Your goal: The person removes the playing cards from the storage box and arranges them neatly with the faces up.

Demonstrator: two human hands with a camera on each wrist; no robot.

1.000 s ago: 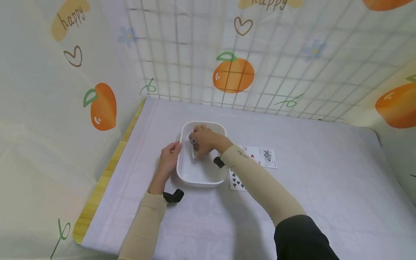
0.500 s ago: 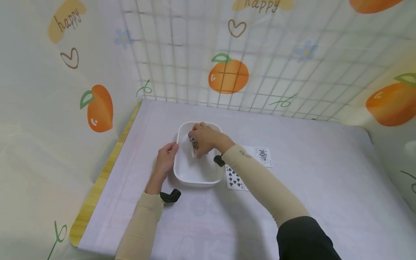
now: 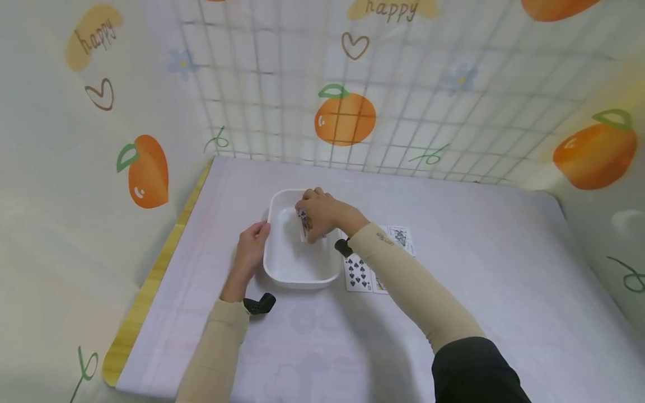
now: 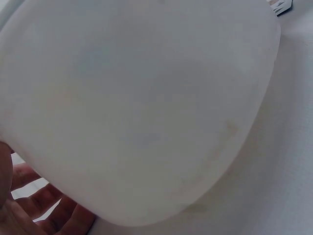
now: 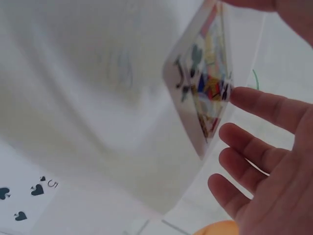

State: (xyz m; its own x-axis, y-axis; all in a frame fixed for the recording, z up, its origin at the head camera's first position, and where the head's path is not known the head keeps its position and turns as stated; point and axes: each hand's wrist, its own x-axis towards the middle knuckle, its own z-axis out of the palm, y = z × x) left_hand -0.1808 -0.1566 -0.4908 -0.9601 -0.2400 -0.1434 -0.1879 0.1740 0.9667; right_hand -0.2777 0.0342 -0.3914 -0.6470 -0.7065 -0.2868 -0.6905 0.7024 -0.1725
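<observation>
A white rectangular basin with rounded corners stands on the table. My left hand grips its left rim, thumb at the edge; in the left wrist view the fingers curl beside the basin's pale wall. Over the basin my right hand pinches a playing card. That card, a jack of clubs in the right wrist view, is held at its edges between thumb and index finger, the other fingers spread loosely apart. Whether more cards sit behind it I cannot tell.
Playing cards lie in rows right of the basin: a spade card with many pips, a joker, and others partly covered by my right forearm. A wire grid behind a fruit-print cloth closes the back. The table's wooden edge runs along the left.
My right hand has shifted slightly right over the basin, still pinching the card. The whole head view has drifted, moving the scene a little left. My left hand keeps its grip on the rim.
</observation>
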